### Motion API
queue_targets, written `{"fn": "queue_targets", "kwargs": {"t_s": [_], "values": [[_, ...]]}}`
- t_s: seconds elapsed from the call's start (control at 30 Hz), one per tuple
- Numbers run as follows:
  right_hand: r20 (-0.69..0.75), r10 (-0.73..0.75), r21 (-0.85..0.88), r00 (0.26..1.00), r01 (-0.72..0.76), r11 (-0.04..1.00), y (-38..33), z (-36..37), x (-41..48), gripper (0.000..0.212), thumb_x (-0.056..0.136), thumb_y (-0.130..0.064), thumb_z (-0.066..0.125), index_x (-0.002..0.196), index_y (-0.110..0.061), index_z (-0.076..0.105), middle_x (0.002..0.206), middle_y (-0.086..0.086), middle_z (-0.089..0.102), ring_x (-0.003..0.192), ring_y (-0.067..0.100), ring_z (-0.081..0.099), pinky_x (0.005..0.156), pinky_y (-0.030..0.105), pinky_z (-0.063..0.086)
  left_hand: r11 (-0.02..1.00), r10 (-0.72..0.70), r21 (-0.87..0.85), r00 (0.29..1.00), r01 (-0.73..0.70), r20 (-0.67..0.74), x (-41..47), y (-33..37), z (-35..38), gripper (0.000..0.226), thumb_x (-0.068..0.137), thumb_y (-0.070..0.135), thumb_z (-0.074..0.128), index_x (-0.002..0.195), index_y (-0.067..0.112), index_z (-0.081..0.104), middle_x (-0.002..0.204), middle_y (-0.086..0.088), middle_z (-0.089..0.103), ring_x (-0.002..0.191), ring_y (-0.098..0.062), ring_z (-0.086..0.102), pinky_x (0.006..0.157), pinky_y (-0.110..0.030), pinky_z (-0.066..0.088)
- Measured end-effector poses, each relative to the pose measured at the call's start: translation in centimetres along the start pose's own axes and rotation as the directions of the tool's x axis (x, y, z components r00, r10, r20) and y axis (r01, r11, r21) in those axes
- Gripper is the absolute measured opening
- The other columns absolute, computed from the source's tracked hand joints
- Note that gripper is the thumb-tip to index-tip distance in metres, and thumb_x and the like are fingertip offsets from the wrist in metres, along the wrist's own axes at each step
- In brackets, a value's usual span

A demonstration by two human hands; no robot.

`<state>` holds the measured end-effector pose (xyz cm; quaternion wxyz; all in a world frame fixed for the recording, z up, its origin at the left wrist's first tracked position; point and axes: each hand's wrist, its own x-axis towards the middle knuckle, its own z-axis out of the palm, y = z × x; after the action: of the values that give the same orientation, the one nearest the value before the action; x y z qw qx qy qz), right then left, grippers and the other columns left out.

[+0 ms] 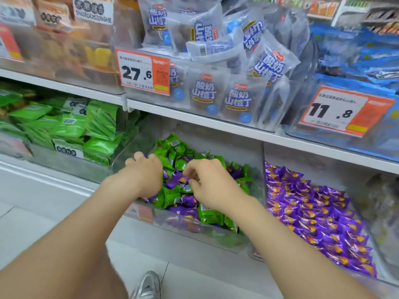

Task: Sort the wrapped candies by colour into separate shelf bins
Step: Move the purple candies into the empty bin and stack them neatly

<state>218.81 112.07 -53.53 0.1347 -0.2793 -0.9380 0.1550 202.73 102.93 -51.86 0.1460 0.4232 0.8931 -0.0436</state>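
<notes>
A clear middle shelf bin [226,241] holds a mix of green wrapped candies [170,147] and purple wrapped candies [188,200]. Both my hands are inside it, over the pile. My left hand [143,174] is at the bin's left side with its fingers curled down into the candies; what they hold is hidden. To its right, my right hand [207,183] pinches a purple candy [181,180] with curled fingertips. The bin to the right [264,190] contains only purple candies [313,214].
A bin of larger green packets [64,126] sits on the left of the same shelf. The shelf above carries grey-blue snack bags [237,98] and price tags 27.6 [142,72] and 11.8 [343,111]. My shoe [148,285] stands on the tiled floor below.
</notes>
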Motion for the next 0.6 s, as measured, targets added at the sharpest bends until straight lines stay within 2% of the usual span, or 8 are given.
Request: {"fn": "queue_targets", "kwargs": {"t_s": [0.1, 0.2, 0.3, 0.37, 0.43, 0.53, 0.6], "values": [[0.087, -0.046, -0.195, 0.995, 0.062, 0.979, -0.2, 1.6, 2.2, 0.029, 0.085, 0.002, 0.058, 0.106, -0.016, 0.066, 0.1, 0.01, 0.07, 0.1, 0.036, 0.066, 0.074, 0.044, 0.056, 0.998, 0.055, 0.007, 0.998, -0.055, -0.01, 0.5, -0.2, 0.0, 0.044, 0.096, 0.006, 0.046, 0.138, 0.0, 0.035, 0.135, -0.023, 0.04, 0.13, -0.046, 0.044, 0.108, -0.053, 0.042], [0.195, -0.04, -0.308, 0.98, 0.1, 0.946, -0.2, 2.4, 3.4, 0.028, 0.083, 0.006, 0.056, 0.103, -0.012, 0.063, 0.096, 0.015, 0.066, 0.096, 0.041, 0.066, 0.064, 0.039, 0.044, 0.997, 0.075, 0.02, 0.994, -0.073, -0.075, 1.2, 0.1, 0.3, 0.042, 0.096, 0.007, 0.05, 0.135, 0.002, 0.037, 0.136, -0.022, 0.041, 0.129, -0.046, 0.046, 0.104, -0.055, 0.039], [0.174, 0.019, -0.377, 0.985, 0.048, 0.925, 0.0, 2.3, 3.9, 0.015, 0.095, -0.005, 0.061, 0.109, -0.01, 0.063, 0.105, 0.018, 0.066, 0.104, 0.041, 0.065, 0.069, 0.038, 0.04, 0.988, 0.141, -0.045, 0.977, -0.15, -0.161, 1.8, 0.3, 0.3, 0.03, 0.095, 0.003, 0.052, 0.123, 0.006, 0.044, 0.131, -0.02, 0.041, 0.119, -0.047, 0.052, 0.096, -0.052, 0.043], [0.173, 0.06, -0.401, 0.983, 0.015, 0.916, 0.0, 2.4, 4.1, 0.019, 0.101, -0.019, 0.064, 0.116, -0.008, 0.062, 0.113, 0.02, 0.065, 0.109, 0.041, 0.064, 0.074, 0.041, 0.041, 0.977, 0.179, -0.08, 0.965, -0.197, -0.19, 2.2, 0.1, 0.3, 0.021, 0.092, -0.002, 0.051, 0.111, 0.008, 0.049, 0.126, -0.02, 0.043, 0.109, -0.047, 0.059, 0.086, -0.045, 0.045], [0.18, 0.067, -0.406, 0.981, 0.012, 0.914, 0.2, 2.4, 4.5, 0.028, 0.099, -0.026, 0.069, 0.121, -0.011, 0.062, 0.114, 0.018, 0.066, 0.112, 0.041, 0.063, 0.078, 0.04, 0.043, 0.97, 0.196, -0.099, 0.953, -0.223, -0.229, 2.7, -0.3, 0.5, 0.021, 0.092, 0.0, 0.054, 0.112, 0.006, 0.057, 0.122, -0.02, 0.05, 0.104, -0.046, 0.062, 0.08, -0.042, 0.044], [0.184, 0.013, -0.437, 0.983, 0.07, 0.896, 0.9, 2.6, 5.1, 0.036, 0.09, -0.031, 0.079, 0.121, -0.02, 0.064, 0.11, 0.009, 0.07, 0.114, 0.034, 0.063, 0.092, 0.041, 0.045, 0.951, 0.179, -0.195, 0.941, -0.24, -0.288, 2.9, -0.9, 0.6, 0.024, 0.092, 0.007, 0.058, 0.114, 0.012, 0.066, 0.116, -0.018, 0.063, 0.101, -0.043, 0.065, 0.081, -0.042, 0.053], [0.192, -0.004, -0.405, 0.981, 0.083, 0.91, 1.6, 2.8, 5.4, 0.035, 0.09, -0.034, 0.078, 0.12, -0.022, 0.066, 0.109, 0.005, 0.072, 0.114, 0.032, 0.063, 0.097, 0.042, 0.044, 0.921, 0.164, -0.284, 0.928, -0.265, -0.335, 2.7, -1.0, 0.6, 0.019, 0.089, 0.012, 0.062, 0.105, 0.018, 0.072, 0.109, -0.012, 0.069, 0.098, -0.039, 0.068, 0.083, -0.04, 0.056]]}}
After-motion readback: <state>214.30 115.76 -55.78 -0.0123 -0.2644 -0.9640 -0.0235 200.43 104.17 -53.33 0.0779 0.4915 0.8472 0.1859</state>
